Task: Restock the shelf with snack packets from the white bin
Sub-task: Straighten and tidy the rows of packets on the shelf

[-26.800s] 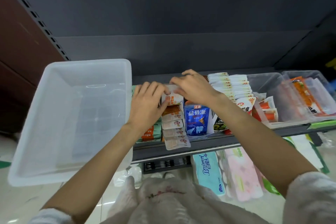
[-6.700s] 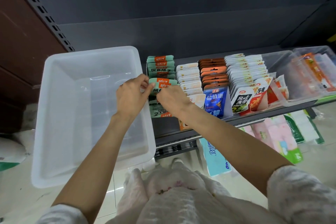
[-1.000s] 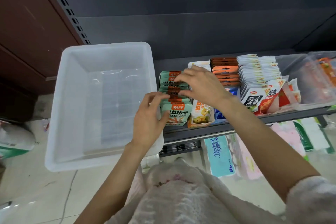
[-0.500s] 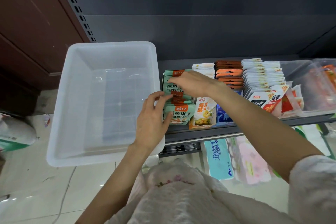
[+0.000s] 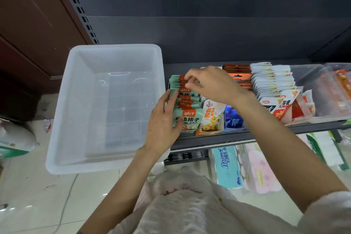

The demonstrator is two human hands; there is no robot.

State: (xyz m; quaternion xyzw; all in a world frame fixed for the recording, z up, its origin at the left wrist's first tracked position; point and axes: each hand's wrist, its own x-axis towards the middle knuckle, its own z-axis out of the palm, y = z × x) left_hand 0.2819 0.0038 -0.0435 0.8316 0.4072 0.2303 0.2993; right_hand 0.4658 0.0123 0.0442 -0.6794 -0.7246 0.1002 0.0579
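Pressing flat against the left side of the green snack packets (image 5: 187,114) at frame centre, left hand (image 5: 163,125), fingers straight; pinching packet tops further back, right hand (image 5: 212,83). White bin (image 5: 76,100) left, touching shelf (image 5: 237,137).

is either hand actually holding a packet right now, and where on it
The right hand pinches the top edge of a green packet row's rear packets. The left hand only rests flat against the row's left side, holding nothing.
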